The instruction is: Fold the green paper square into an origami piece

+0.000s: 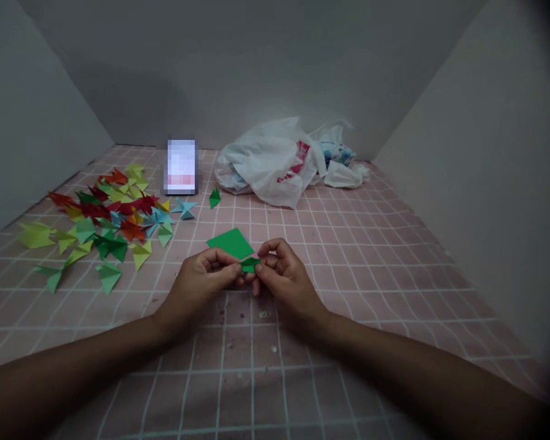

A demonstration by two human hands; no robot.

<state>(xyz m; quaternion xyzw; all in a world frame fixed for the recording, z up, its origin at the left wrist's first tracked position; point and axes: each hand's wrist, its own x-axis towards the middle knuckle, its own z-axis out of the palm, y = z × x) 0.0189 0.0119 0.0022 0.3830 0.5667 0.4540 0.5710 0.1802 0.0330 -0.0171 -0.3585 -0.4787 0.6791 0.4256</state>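
Observation:
My left hand and my right hand meet over the pink checked cloth, both pinching a small folded green paper piece between their fingertips. Just behind the hands lies a flat green paper square. A single small folded green piece sits farther back on the cloth.
A heap of folded paper pieces in red, yellow, green and blue spreads at the left. A blurred upright phone-like screen stands at the back. White plastic bags lie at the back right. Grey walls enclose three sides.

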